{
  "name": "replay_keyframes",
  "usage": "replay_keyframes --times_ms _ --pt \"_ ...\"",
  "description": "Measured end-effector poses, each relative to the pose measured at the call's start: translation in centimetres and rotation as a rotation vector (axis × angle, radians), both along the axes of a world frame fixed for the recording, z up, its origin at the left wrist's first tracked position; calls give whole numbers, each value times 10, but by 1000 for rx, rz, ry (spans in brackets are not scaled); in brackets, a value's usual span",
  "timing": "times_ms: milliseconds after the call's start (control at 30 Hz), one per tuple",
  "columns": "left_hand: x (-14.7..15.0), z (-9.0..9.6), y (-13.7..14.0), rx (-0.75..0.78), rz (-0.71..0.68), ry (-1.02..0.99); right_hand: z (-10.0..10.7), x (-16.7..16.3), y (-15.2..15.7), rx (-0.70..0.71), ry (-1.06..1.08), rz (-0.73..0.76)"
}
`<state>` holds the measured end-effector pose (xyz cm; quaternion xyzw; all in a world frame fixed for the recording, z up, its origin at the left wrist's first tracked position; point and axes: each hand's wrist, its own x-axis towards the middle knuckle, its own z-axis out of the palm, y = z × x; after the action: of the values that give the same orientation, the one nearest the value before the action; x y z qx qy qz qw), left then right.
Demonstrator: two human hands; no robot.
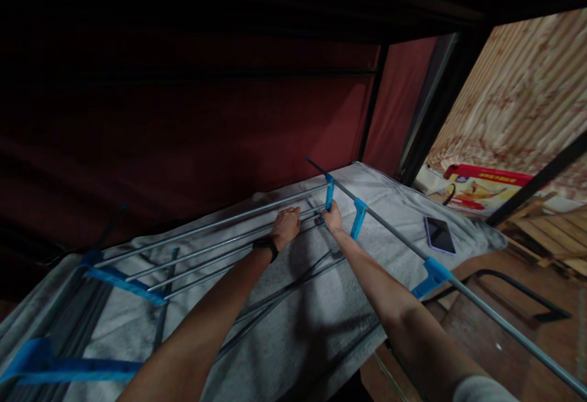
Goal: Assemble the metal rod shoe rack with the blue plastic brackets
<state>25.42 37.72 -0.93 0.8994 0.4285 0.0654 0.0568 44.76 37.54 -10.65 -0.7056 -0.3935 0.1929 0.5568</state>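
Gripping the blue plastic bracket's lower end, our right hand is nearer it than our left hand, over metal rods running leftward from it; we cannot tell the left's hold.

Dim interior, brighter at right.
Before me, a red panel; rightward, a black post, ridged patterned curtain, brown floor.

Dark red sheeting, upper left, is swallowed by gloom; rumpled pale-grey cloth, lower centre, is darkened by shadow.
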Motion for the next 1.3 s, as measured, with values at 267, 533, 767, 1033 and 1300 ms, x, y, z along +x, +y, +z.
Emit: replay_keyframes --times_ms 267,533,767,1033,1300 --pt "29 -10 25 -125 30 29 -6 -4 10 -74 -149 -73" --pt "26 -1 21 -125 15 -17 12 -13 1 -157 -206 -105" --pt "26 -4 24 -116 40 -62 32 -12 -4 -354 -348 -77" --pt "20 -5 27 -133 43 -72 37 -9 -7 -405 -384 -20" --pt "18 -3 28 -129 28 -91 36 -5 -6 -394 -371 6"
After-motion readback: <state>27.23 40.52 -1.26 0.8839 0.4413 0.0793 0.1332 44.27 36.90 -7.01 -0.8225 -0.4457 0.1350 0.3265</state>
